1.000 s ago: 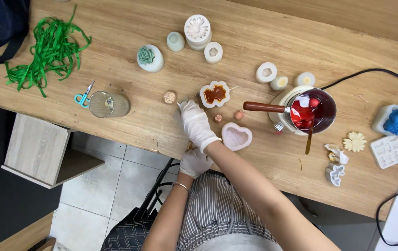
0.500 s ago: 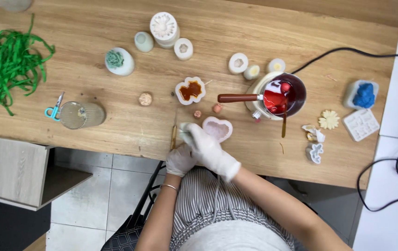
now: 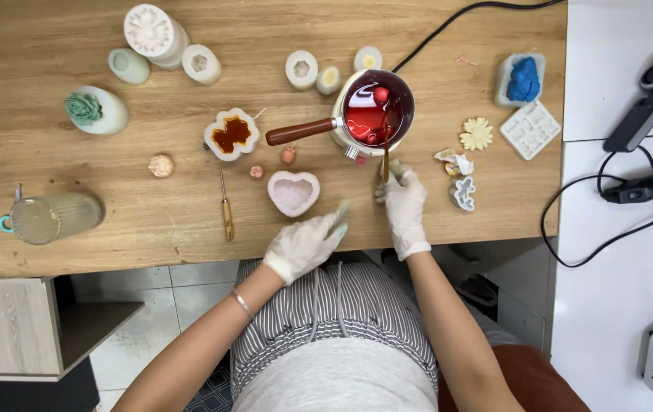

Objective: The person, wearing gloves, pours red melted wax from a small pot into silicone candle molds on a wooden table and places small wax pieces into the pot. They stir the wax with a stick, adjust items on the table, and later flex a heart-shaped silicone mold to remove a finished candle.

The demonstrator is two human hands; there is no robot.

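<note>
My right hand point(image 3: 405, 206), in a white glove, grips the lower end of a wooden stir stick point(image 3: 386, 152) that leans into a small pot of red liquid wax point(image 3: 376, 111) with a brown handle. My left hand point(image 3: 305, 244), also gloved, hovers with fingers apart at the table's front edge, just below a heart-shaped white mould point(image 3: 293, 191). A thin tool with a wooden handle point(image 3: 226, 206) lies left of the heart mould. A white mould holding amber wax point(image 3: 231, 134) sits behind it.
Several white moulds point(image 3: 151, 34) stand at the back of the wooden table point(image 3: 52, 99). A glass jar point(image 3: 52, 217) lies at the left, flower shapes point(image 3: 476, 134) and a blue mould point(image 3: 523, 79) at the right. Cables and a device point(image 3: 646, 187) lie on the white surface.
The view has shifted left. My right hand moved from the heart mould to the stir stick at the pot. My left hand let go of the thin tool, which now lies on the table.
</note>
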